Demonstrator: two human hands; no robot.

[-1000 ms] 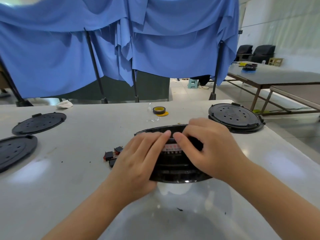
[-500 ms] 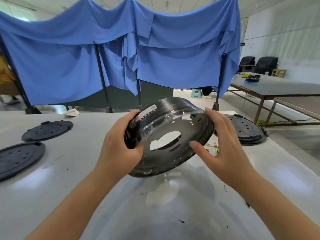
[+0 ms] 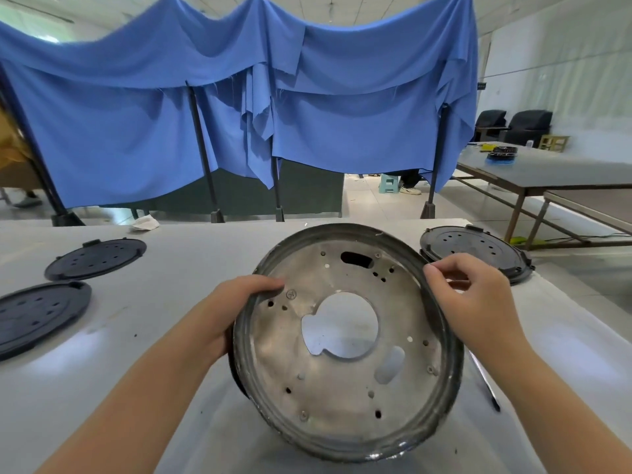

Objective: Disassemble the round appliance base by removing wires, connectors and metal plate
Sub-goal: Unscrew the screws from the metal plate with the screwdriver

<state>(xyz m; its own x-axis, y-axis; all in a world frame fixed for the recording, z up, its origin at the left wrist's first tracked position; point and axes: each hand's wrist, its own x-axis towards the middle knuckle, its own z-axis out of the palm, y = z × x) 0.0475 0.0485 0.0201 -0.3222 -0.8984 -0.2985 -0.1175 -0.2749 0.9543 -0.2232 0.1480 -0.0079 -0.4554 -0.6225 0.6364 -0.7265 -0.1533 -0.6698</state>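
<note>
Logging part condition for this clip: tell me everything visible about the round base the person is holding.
The round appliance base is a dark, scuffed ring around a dull silvery metal plate. The plate has a large central cutout with notches, an oval slot near the top and many small holes. The base is held up off the white table, tilted to face the camera. The left hand grips its left rim; the right hand pinches the upper right rim.

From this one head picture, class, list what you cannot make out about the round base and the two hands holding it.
- Round base: its far face, turned away from the head camera.
- Left hand: fingers hidden behind the base rim.
- Right hand: whether its pinching fingertips hold anything besides the rim.
- Stamped mark: too small to read.
</note>
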